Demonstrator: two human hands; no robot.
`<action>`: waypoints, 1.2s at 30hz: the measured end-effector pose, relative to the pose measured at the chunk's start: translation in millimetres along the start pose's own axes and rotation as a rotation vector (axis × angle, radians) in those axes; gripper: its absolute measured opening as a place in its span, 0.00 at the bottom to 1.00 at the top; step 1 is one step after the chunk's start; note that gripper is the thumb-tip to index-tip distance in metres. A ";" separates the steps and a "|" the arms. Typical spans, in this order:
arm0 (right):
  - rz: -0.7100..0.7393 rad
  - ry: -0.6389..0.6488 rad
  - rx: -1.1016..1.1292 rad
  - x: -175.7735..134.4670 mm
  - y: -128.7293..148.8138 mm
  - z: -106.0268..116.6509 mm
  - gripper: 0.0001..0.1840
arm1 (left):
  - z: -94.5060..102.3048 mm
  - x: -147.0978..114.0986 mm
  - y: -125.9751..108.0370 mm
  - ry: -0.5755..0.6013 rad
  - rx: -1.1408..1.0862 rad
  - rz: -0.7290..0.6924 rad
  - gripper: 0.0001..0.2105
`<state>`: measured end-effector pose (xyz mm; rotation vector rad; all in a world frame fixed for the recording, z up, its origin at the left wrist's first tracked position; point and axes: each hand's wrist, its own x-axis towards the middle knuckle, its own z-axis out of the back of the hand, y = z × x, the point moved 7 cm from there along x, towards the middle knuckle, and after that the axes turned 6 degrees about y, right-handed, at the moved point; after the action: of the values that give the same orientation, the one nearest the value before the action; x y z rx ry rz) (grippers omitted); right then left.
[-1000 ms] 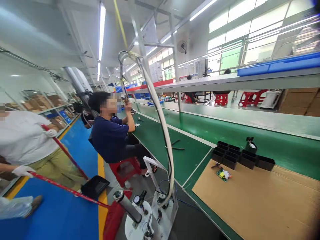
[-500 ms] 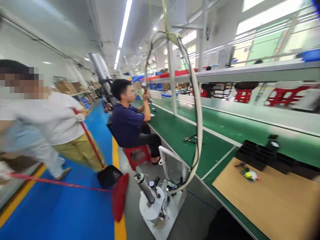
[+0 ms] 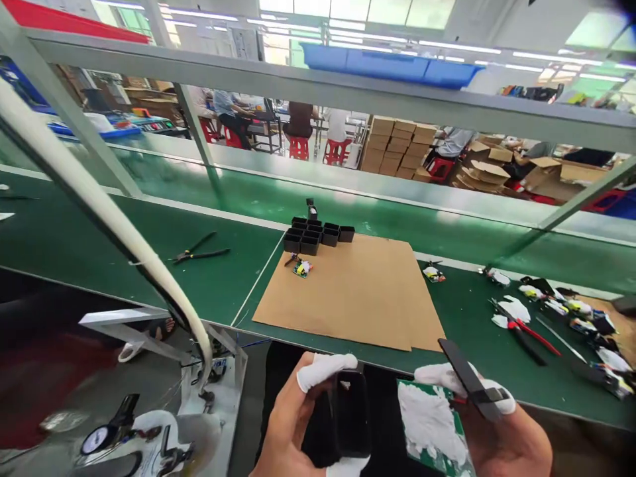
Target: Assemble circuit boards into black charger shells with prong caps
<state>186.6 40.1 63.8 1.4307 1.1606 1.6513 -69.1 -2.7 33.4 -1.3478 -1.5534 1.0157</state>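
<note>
My left hand point(image 3: 291, 424), with white covers on its fingertips, is closed around a small open black plastic case point(image 3: 352, 417) at the bottom centre. The hollow side of the case faces me. To its right, my right hand point(image 3: 521, 430), also with white fingertip covers, grips a green circuit board point(image 3: 430, 424) thickly coated in white paste. A flat black strip point(image 3: 467, 374) slants up between the fingers of the same hand. Part of the board's right side is hidden by those fingers. Both hands are just off the near edge of the bench.
Brown cardboard point(image 3: 358, 291) lies on the green bench, with black boxes point(image 3: 311, 238) and a small circuit board point(image 3: 302, 267) on it. Pliers point(image 3: 199, 254) lie left; red-handled pliers point(image 3: 527, 334) and several boards lie right. A pale hose point(image 3: 144, 245) crosses the left side.
My view has swung right, from the aisle with a sweeping person and a seated co-worker to the bench before me. Both my hands and what they hold are now in sight.
</note>
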 end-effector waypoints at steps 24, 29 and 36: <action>0.108 0.130 -0.164 8.7 -0.5 1.7 0.45 | -35.1 13.8 4.7 0.006 0.174 0.106 0.14; 0.202 0.262 -0.049 37.9 26.3 -24.4 0.38 | -30.2 15.1 6.0 -0.024 0.207 0.115 0.13; 0.085 0.216 -0.034 48.4 16.4 -31.6 0.24 | -19.9 20.3 24.3 -0.071 0.136 0.318 0.12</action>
<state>147.8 70.7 97.8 1.3211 1.1965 1.9135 -44.1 21.0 18.8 -1.5057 -1.3186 1.3513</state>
